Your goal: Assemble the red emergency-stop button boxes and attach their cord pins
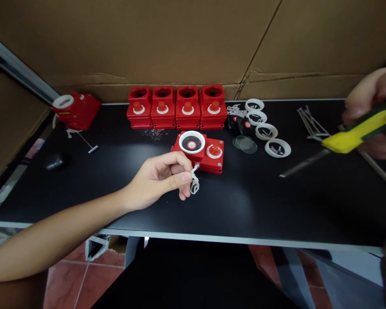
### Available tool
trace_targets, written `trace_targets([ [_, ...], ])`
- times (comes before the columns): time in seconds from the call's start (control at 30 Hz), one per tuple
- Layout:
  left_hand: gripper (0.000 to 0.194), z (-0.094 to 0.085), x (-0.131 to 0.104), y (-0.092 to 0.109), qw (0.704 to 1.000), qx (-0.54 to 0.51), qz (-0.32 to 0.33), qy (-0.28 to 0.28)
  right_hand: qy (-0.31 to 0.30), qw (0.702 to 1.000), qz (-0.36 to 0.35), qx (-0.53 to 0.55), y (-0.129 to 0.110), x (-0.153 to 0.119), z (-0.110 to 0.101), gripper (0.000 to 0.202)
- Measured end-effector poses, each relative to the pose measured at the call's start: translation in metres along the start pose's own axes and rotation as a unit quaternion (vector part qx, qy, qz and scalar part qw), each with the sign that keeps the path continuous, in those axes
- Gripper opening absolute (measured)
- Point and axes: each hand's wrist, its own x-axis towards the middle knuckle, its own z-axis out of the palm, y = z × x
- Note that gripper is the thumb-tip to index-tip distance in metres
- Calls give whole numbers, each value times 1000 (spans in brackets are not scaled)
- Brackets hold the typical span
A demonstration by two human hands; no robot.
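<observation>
Black tabletop [244, 206] crowded with red housings [188, 107], white rings [278, 148].

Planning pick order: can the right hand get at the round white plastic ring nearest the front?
Probably: the ring lies uncovered, but the right hand grips a yellow-and-green screwdriver, leaving fewer fingers free.

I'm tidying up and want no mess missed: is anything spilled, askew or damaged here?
Small loose bits lie scattered on the black tabletop, before the row of red boxes, like unswept debris. The cardboard behind is creased near its bottom. Nothing looks clearly broken.
</observation>
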Motion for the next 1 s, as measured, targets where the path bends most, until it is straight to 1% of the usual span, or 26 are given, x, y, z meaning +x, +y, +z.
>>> trace_targets([
  [0.03,38,0,0,0,1000,0,2,1,-15,996,-25,83,-9,-6,18,83],
  [0.07,38,0,0,1,1000,1,3,1,-34,990,-38,130,-18,-12,35,79],
  [0.1,38,0,0,1,1000,2,6,1,-44,985,-44,159,-25,-18,49,74],
  [0.13,38,0,-1,1,1000,3,9,0,-69,980,-57,176,-30,-24,60,68],
  [0.17,38,0,-1,2,1000,5,11,-1,-88,975,-75,187,-33,-30,69,58],
  [0.23,37,-1,-2,2,1000,12,13,-1,-131,964,-108,206,-33,-42,78,40],
  [0.3,37,-1,-2,3,1000,20,14,0,-154,954,-131,220,-30,-50,81,31],
  [0.4,36,-1,-2,4,999,36,20,-2,-152,952,-143,225,-26,-56,84,30],
  [0.53,36,-1,-1,6,997,65,38,-6,-142,951,-122,245,-24,-57,87,29],
  [0.7,37,-2,-2,6,996,76,43,-4,-148,947,-103,266,-24,-55,87,27],
  [0.83,34,-2,-1,6,996,75,49,-10,-144,950,-108,255,-27,-55,88,32],
  [1.0,33,-2,-1,6,996,81,47,-3,-149,951,-118,246,-27,-54,89,30],
])
